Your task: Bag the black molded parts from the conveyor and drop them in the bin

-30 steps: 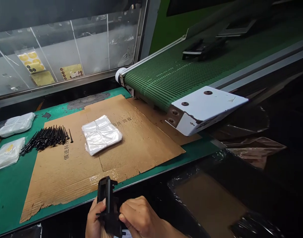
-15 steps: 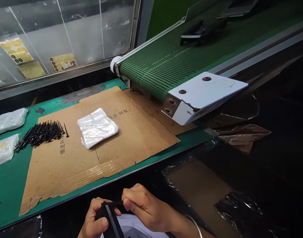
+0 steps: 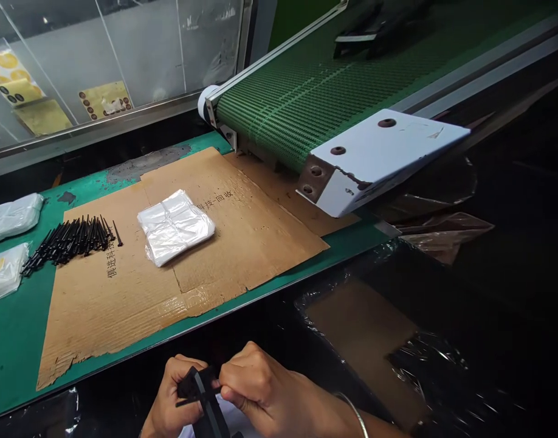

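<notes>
At the bottom of the head view, my left hand is closed around a black plastic part with a long straight bar and short side pieces. My right hand is closed against the upper right edge of that part, thumb and fingers pinched together. Whatever sits inside the right pinch is hidden by the fingers. Both hands are in front of the table edge, over my lap. Up on the table, a heap of thin black pins with heads lies left of a bundle of clear plastic bags.
Flat cardboard covers part of the green table. More bag bundles lie at far left. A green conveyor belt slopes down from the upper right, carrying a black part. Its white end cover juts out near the table's right end.
The part has turned slightly in my hands, and my right hand has shifted a little left and down. The whole view has tilted slightly. The black part on the belt appears a little higher.
</notes>
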`<state>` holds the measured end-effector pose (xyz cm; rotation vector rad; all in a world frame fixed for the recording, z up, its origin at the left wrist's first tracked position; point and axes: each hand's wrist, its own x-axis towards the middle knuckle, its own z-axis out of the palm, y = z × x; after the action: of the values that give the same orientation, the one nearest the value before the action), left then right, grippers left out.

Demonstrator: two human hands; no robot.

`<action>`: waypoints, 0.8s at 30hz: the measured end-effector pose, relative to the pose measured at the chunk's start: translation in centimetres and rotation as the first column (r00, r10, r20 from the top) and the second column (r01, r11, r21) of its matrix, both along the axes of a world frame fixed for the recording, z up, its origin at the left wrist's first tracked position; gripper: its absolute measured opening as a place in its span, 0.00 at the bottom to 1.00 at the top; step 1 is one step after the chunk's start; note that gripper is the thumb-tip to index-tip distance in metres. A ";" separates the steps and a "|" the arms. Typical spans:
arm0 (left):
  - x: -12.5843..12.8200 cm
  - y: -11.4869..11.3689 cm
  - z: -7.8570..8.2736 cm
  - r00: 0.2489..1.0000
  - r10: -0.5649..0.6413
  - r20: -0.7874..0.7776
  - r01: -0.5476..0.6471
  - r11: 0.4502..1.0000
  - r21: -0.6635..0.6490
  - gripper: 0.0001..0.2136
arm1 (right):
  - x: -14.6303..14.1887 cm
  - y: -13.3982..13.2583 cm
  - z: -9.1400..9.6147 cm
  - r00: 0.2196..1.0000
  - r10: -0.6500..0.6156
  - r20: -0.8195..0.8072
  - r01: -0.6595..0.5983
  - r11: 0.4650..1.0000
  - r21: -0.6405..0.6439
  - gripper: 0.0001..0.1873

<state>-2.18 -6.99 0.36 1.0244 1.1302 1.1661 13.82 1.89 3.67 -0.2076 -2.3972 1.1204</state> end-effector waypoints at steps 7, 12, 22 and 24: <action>-1.3 -1.0 -1.0 0.988 0.145 -0.045 -0.147 0.989 -0.032 0.08 | 1.1 -0.8 -0.2 0.989 0.144 -0.026 -0.139 0.981 0.136 0.20; -2.0 -0.7 -0.8 0.995 0.077 -0.067 -0.079 0.996 -0.035 0.09 | 1.6 -0.5 -0.3 0.987 0.122 -0.106 -0.123 0.992 -0.009 0.22; -1.7 0.5 0.6 0.985 0.026 -0.173 -0.021 0.999 0.035 0.13 | -0.2 -0.9 0.6 0.991 -0.131 -0.002 0.122 0.929 -0.348 0.21; -1.6 0.5 0.8 0.988 0.024 -0.151 -0.018 0.999 0.039 0.13 | -0.4 -1.0 0.4 0.997 -0.081 -0.015 0.074 0.957 -0.279 0.20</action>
<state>-3.76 -6.46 1.14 1.1472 1.2447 1.1449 13.42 0.88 4.07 -0.3745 -2.1810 1.4121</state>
